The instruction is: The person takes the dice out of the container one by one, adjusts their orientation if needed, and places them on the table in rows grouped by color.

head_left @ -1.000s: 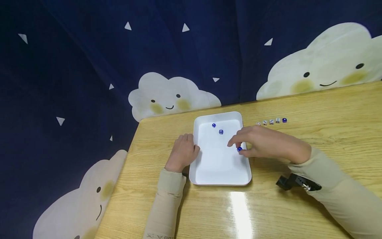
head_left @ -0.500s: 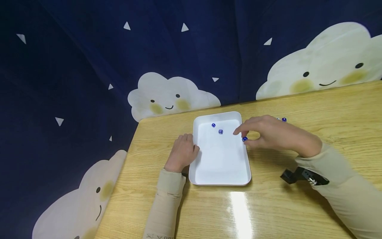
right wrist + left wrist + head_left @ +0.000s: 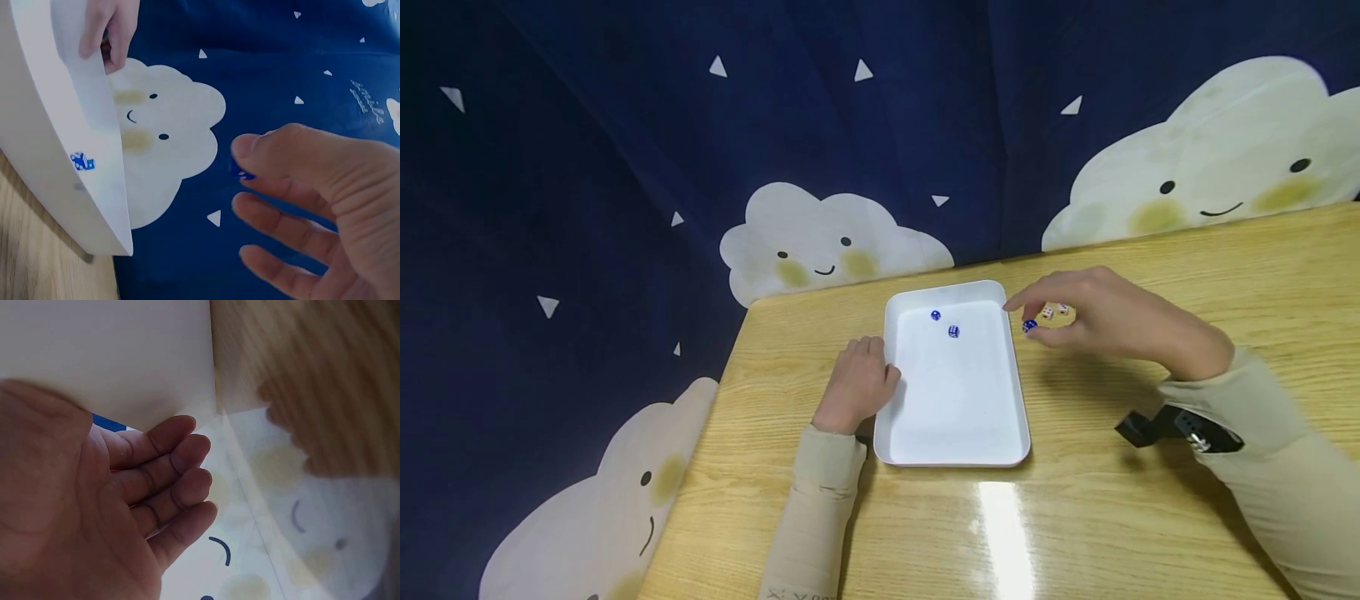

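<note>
At the left side of the white tray [image 3: 951, 408], my left hand [image 3: 857, 383] grips the wall, with the thumb over the rim and the fingers outside it. The left wrist view shows those fingers [image 3: 181, 469] bent along the tray's outer side. My right hand [image 3: 1112, 321] pinches a blue die [image 3: 1029, 326] between thumb and finger, just beyond the tray's right rim and above the table. Two blue dice lie inside the tray: one toward the back [image 3: 936, 316] and one slightly nearer [image 3: 953, 332]. Two white dice [image 3: 1047, 313] show behind the right fingers.
The wooden table [image 3: 1075, 517] reaches back to a dark blue curtain [image 3: 820, 100] printed with clouds and triangles. A black strap with a device [image 3: 1183, 429] sits on the right wrist. My right hand covers part of the table behind it.
My right hand has carried the blue die from inside the tray over its right rim, outward and toward the back. The left hand stays on the tray's wall.
</note>
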Tool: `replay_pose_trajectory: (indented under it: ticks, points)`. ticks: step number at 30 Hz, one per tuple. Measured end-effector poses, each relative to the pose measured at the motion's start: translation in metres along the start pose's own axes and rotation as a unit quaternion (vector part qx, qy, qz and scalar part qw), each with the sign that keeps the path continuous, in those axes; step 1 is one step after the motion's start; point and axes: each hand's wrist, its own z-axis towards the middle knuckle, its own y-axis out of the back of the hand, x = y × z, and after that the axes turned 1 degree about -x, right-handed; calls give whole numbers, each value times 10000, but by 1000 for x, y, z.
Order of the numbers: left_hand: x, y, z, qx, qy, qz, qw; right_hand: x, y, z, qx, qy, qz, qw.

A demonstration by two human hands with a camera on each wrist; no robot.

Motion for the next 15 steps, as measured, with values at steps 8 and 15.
replay_pose_trajectory:
  ticks: [8, 15]
  points:
    - [0, -1, 0, 90, 47, -8, 9999, -15, -2, -3, -157, -547, -42, 9984]
    - [0, -1, 0, 2, -15, 12, 10000, -29, -7, -4, 118, -1240, 42, 9922]
